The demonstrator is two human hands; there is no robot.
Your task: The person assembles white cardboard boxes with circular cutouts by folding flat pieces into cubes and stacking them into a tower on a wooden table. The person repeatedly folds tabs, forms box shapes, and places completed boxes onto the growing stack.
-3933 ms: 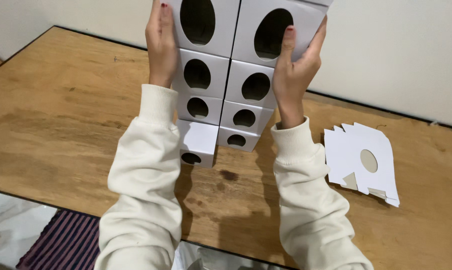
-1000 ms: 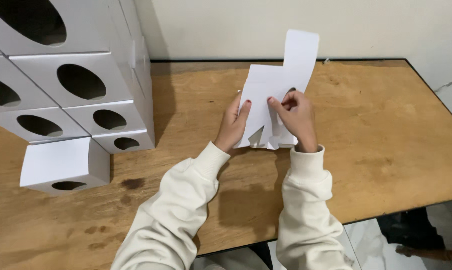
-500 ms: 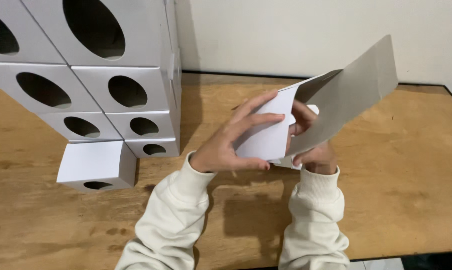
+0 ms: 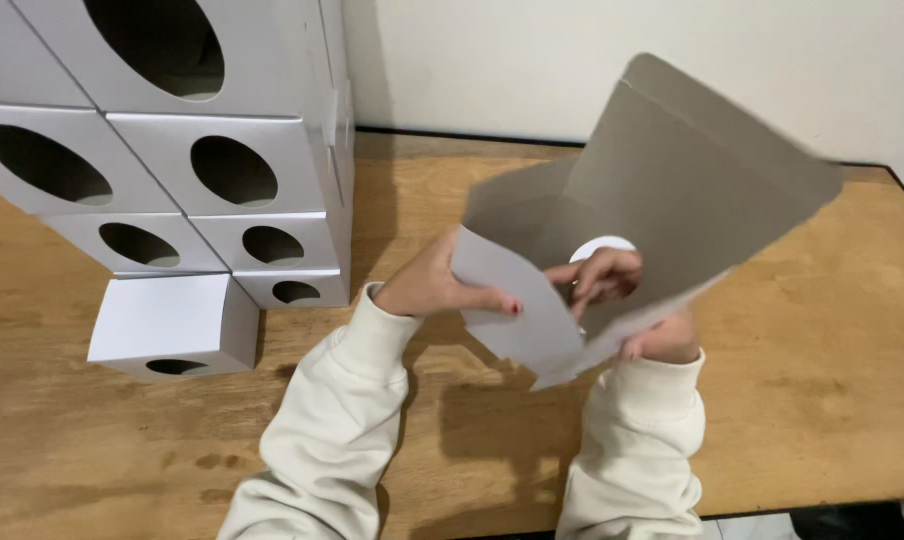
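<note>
Both my hands hold a flat white cardboard box blank (image 4: 692, 190) with a grey inner side and a round hole, raised above the wooden table (image 4: 822, 380). My left hand (image 4: 437, 285) grips a white flap at the blank's lower left, thumb on top. My right hand (image 4: 632, 300) holds the blank from underneath, and its fingers curl through near the round hole. The big grey panel tilts up and away to the right.
A stack of several folded white boxes with oval holes (image 4: 172, 150) stands at the left against the pale wall (image 4: 592, 60). One single white box (image 4: 172, 325) sits on the table in front of the stack.
I let go of the stack and picked the flat blank up from the table's right side. Over the last second the blank has been opened out and lifted closer, its grey panel swung upward.
</note>
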